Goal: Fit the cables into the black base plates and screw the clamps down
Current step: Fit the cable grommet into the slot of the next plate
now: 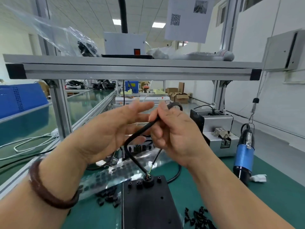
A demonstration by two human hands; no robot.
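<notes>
Your right hand (175, 133) pinching the black cable (137, 134) above the tabletop (272, 187), your left hand (112, 131) beside it with fingers spread loose, cable's stripped end in the black base plate (146, 204)

Both bare forearms come up from the lower corners and converge at mid view, with the hands raised close together. The left hand (113, 129) is turned palm toward the other, its fingers (143, 105) straight and spread, holding nothing; a brown bracelet (49, 185) circles its wrist. The right hand (176, 131) shows its back, fingers curled round a black cable (138, 131), thumb pointing up. Whether the left fingertips touch the right hand cannot be told.
</notes>
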